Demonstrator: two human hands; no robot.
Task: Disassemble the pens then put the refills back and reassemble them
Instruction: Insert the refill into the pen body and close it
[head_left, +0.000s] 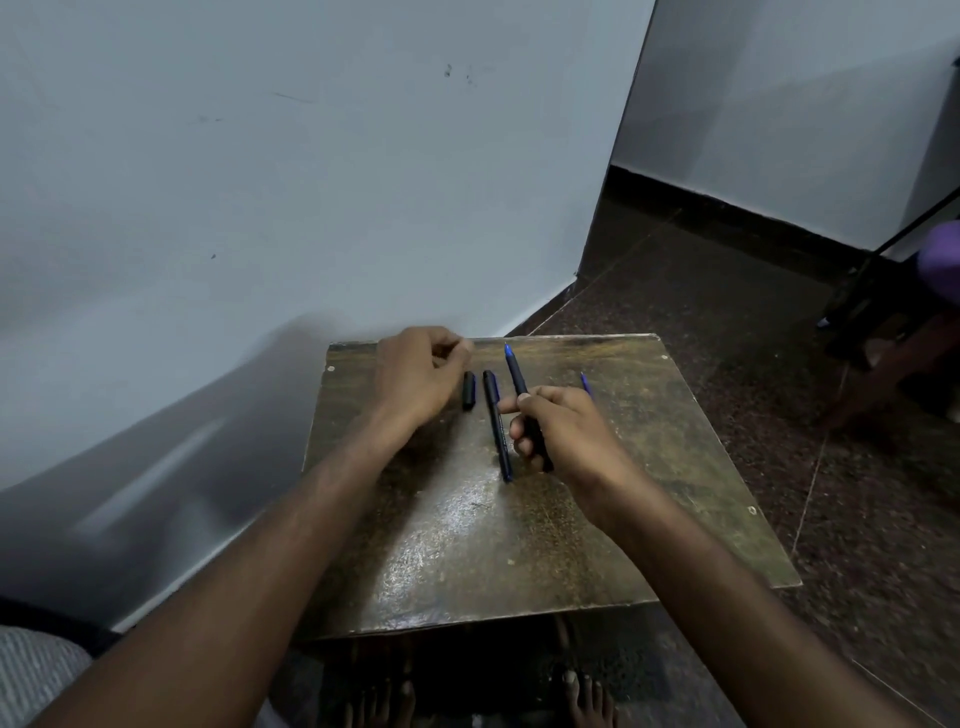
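Observation:
My right hand (566, 431) grips a dark uncapped pen (517, 376) with its blue tip pointing away from me, above the small wooden table (467, 545). A second dark pen (497, 423), capped, lies flat on the table just left of that hand. A short black cap (469, 391) lies left of it. My left hand (418, 376) hovers beside the cap with its fingers curled in; whether it holds something small is hidden. A thin blue refill tip (585, 383) pokes out behind my right hand.
The table stands close to a pale wall (311, 182) on the left. Dark speckled floor (753, 338) lies to the right, with a dark stand and a purple object (940, 260) at the far right edge. Bare feet (587, 701) show under the table's near edge.

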